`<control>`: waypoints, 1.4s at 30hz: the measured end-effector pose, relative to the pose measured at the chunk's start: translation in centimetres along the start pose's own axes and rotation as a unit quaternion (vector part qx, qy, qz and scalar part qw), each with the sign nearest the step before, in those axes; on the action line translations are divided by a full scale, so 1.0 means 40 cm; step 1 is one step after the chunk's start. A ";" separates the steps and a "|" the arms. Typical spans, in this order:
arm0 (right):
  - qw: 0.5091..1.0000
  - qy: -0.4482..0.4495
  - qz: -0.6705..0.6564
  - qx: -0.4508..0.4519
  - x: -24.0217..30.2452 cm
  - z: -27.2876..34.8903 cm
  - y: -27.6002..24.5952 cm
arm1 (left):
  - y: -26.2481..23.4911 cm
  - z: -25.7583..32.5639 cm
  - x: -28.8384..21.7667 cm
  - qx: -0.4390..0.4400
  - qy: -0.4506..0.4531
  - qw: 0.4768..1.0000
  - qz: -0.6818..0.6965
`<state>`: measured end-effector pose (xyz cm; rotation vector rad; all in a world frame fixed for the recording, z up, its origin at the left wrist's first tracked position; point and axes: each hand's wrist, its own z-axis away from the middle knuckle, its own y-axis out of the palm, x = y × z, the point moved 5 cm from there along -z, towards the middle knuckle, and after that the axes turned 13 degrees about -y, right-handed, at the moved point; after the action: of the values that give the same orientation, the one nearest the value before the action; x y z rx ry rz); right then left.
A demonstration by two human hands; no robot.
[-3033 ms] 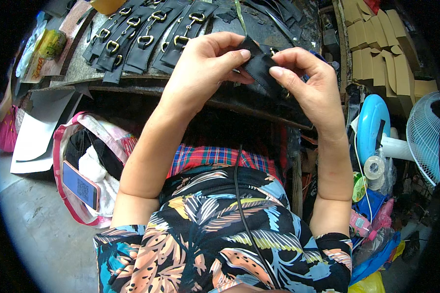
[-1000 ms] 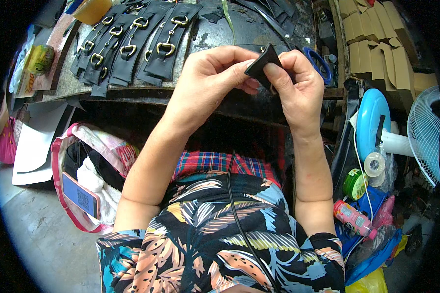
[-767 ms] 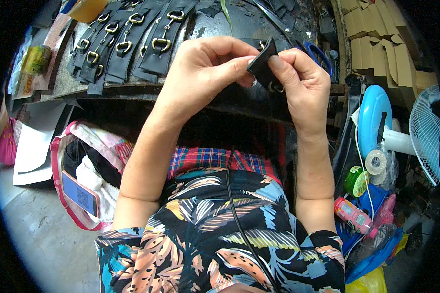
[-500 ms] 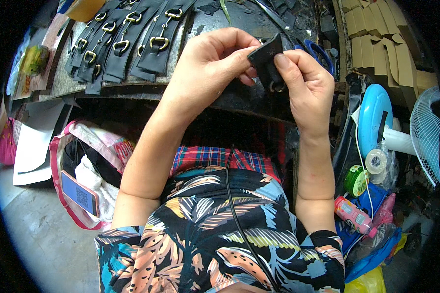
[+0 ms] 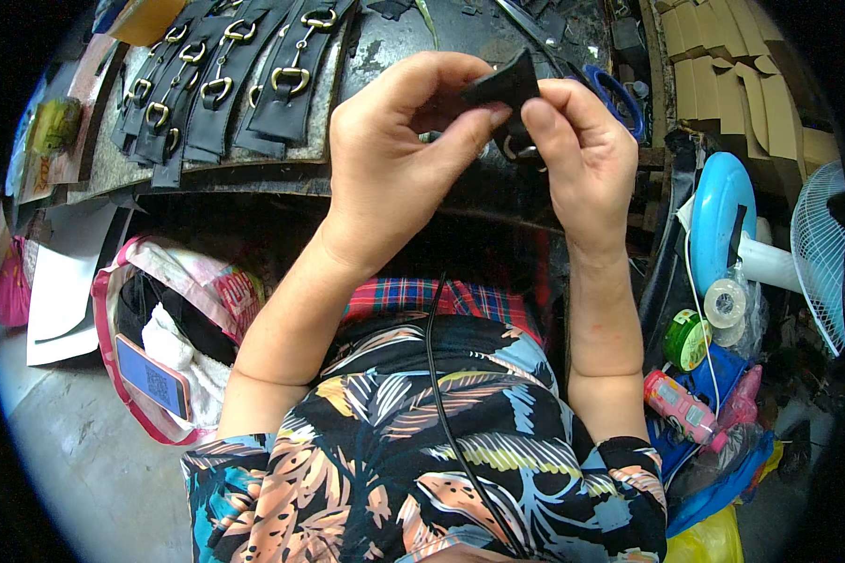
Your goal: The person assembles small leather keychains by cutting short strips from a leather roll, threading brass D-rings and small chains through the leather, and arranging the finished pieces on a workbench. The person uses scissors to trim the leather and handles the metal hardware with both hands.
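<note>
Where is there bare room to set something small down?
The dark bench top shows a small bare patch between the row of black straps and the green strip, just beyond the left hand. Grey floor also shows below the white sheets, left of the pink-edged bag. It is crowded along the straps, and at right around the fan and pink bottle.
</note>
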<state>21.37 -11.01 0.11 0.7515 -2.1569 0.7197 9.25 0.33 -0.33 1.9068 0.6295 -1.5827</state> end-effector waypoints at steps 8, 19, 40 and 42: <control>0.997 0.023 -0.076 -0.001 0.003 0.004 -0.003 | -0.011 0.006 -0.028 0.057 0.136 0.976 -0.163; 0.993 -0.058 -0.101 -0.013 0.079 -0.003 -0.046 | 0.005 0.009 -0.066 0.083 -0.004 0.996 -0.017; 0.953 0.023 0.302 0.021 0.083 0.105 -0.133 | 0.055 0.061 -0.079 0.101 0.229 0.837 -0.487; 0.960 -0.004 0.279 0.030 0.081 0.103 -0.119 | 0.057 0.082 -0.058 0.128 0.208 0.838 -0.488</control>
<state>21.00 -17.94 1.44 0.1595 -2.3823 1.0681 8.03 -3.58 1.82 2.3069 1.8999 -1.8583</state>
